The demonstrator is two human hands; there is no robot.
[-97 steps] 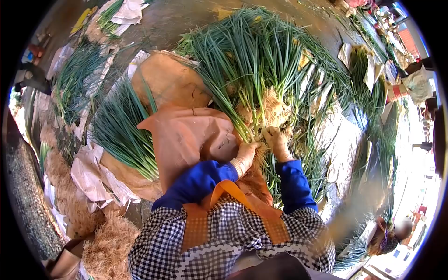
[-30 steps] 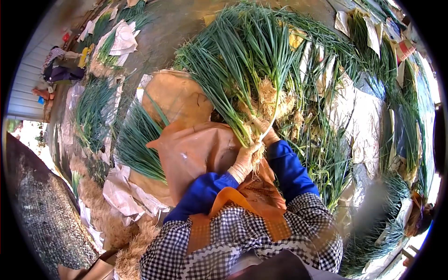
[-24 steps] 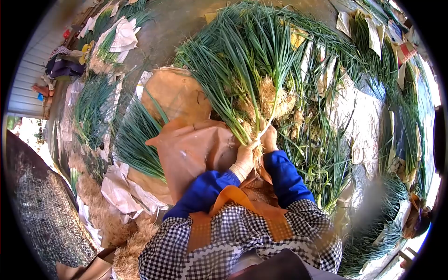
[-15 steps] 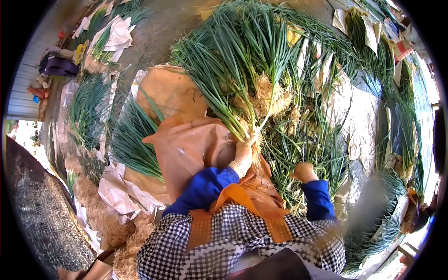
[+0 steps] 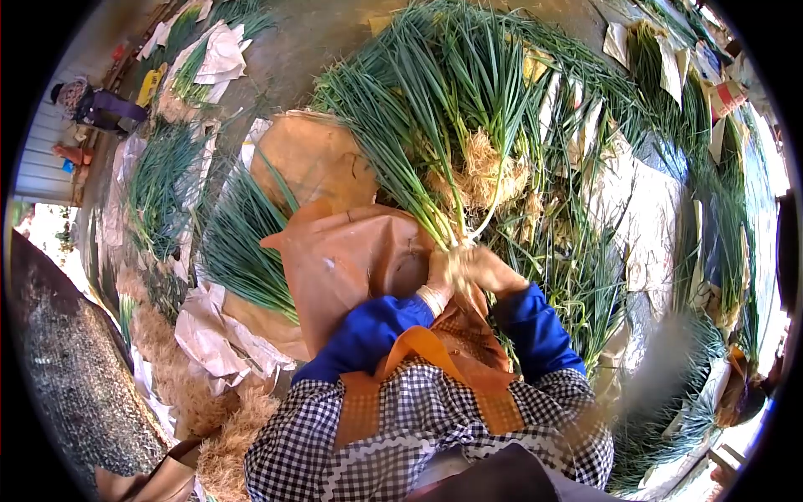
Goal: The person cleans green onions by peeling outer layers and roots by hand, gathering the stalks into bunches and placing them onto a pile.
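Several green onion stalks [image 5: 433, 219] slant down to my left hand [image 5: 440, 274], which is closed around their pale lower ends just above my lap. My right hand [image 5: 493, 269] meets it at the root ends; its fingertips are smeared by motion, so their grip is unclear. Beyond both hands lies a large heap of green onions [image 5: 443, 75], leaves pointing away from me and a tangle of tan roots [image 5: 489, 176] facing me. A brown apron [image 5: 351, 259] covers my lap.
Loose stripped leaves [image 5: 577, 276] litter the ground at right. A bundle of green onions [image 5: 242, 243] lies at left, near crumpled paper [image 5: 222, 335] and a pile of trimmed roots [image 5: 234, 452]. Another person [image 5: 104, 109] bends down at far left.
My right hand has moved left and up from the loose leaves to the root ends by my left hand. The left hand keeps its hold. The person at far left has shifted.
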